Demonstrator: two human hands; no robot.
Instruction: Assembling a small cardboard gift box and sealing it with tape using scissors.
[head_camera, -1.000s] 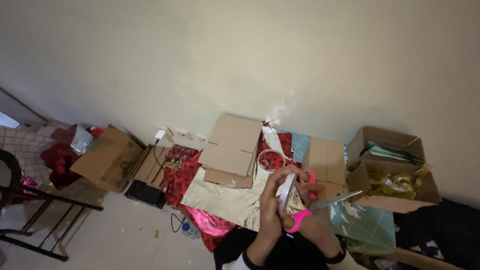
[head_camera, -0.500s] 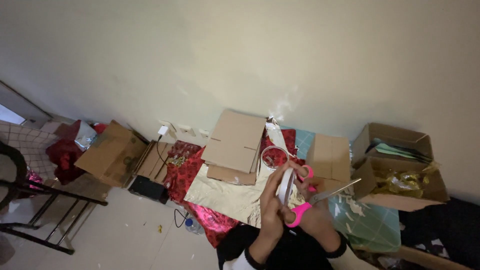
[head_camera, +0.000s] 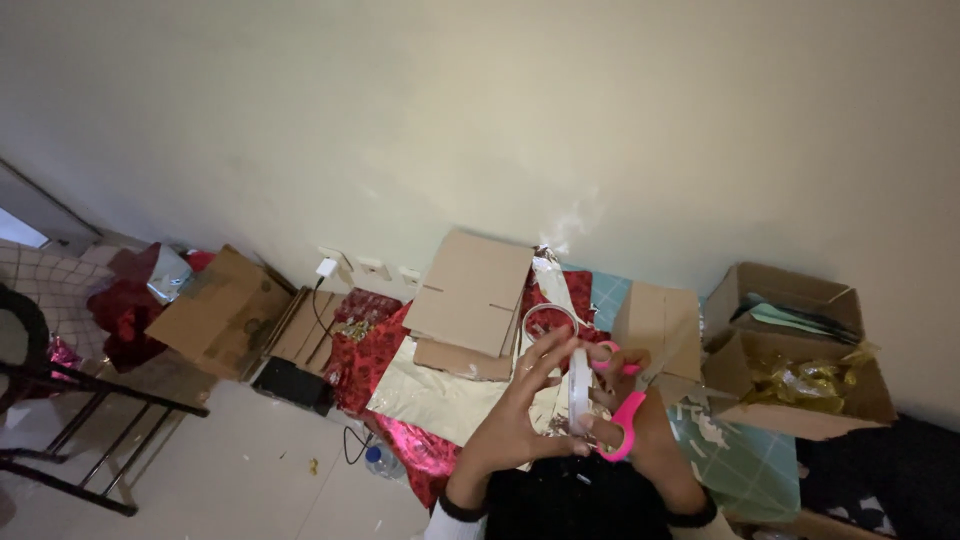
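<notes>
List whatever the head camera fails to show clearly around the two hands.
- Scissors: blades hidden behind the right hand and the tape roll.
- Left hand: palm side turned away.
- Open cardboard box: contents dim; only gold and pale green show.
- Folding stand: cut off by the left edge.
</notes>
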